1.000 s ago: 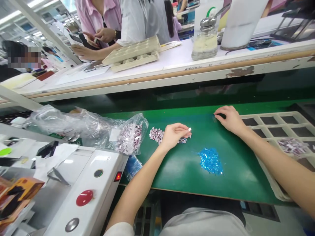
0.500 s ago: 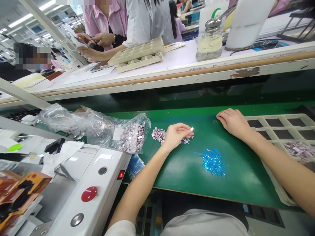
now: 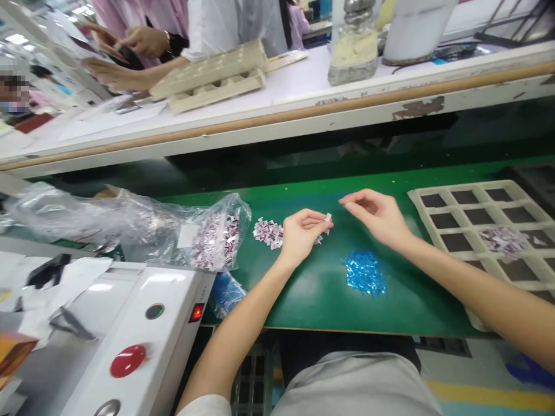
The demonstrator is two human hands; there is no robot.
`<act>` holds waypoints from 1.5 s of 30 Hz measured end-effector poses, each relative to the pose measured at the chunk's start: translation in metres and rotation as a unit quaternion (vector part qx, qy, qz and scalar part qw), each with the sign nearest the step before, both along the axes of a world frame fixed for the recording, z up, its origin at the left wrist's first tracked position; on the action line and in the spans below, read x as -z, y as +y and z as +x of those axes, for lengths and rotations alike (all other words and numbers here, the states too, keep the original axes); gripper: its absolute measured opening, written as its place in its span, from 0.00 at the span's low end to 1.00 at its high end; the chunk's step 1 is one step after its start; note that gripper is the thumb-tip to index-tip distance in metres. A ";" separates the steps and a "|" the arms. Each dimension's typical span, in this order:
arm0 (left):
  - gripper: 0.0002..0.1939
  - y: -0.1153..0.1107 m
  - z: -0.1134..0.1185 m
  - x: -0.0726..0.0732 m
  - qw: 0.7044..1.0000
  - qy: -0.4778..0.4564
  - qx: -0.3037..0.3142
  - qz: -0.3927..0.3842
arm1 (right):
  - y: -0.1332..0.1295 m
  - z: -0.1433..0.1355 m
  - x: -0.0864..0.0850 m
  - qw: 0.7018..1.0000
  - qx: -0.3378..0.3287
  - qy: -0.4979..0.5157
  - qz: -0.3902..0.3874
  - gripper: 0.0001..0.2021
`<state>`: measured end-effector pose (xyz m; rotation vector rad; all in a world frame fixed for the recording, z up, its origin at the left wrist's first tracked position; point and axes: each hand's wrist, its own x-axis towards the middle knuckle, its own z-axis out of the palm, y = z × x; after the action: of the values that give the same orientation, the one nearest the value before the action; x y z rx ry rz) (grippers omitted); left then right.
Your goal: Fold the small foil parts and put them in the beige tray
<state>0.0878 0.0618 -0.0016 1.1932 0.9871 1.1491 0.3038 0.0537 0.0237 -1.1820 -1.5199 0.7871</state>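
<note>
My left hand (image 3: 302,232) is closed in a pinch on a small white piece (image 3: 328,217), which sticks up from its fingertips. Just left of that hand lies a heap of small white and brownish-purple pieces (image 3: 266,233), and a few more show beneath the fingers. My right hand (image 3: 378,216) hovers over the green surface with thumb and forefinger brought together; whether anything sits between them is too small to make out. Below the two hands is a pile of shiny blue strips (image 3: 365,273).
A pale compartment tray (image 3: 451,202) on the right holds similar pieces in one area. Clear plastic bags (image 3: 217,237) lie left, beside a white machine (image 3: 160,341) with a red button. Behind runs a raised shelf (image 3: 295,86) with a glass jar (image 3: 353,55); people stand beyond.
My right hand has moved left from beside the tray, closer to my left hand. The left hand still pinches the small piece. The whole view has shifted.
</note>
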 end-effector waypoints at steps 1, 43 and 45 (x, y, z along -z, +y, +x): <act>0.19 -0.001 0.001 0.000 1.000 0.003 -0.007 0.001 | -0.004 -0.006 0.003 0.999 -0.018 0.029 -0.010 0.14; 0.16 0.004 -0.012 -0.003 0.991 0.108 0.076 0.031 | -0.002 -0.012 0.024 0.993 -0.105 0.012 -0.058 0.12; 0.12 0.012 -0.031 -0.015 0.976 0.184 0.029 0.114 | 0.000 -0.008 0.024 0.994 -0.094 -0.036 -0.053 0.10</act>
<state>0.0569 0.0733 0.0129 1.6506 1.1082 1.0349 0.2961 0.0540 -0.0003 -1.1671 -1.6835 0.9701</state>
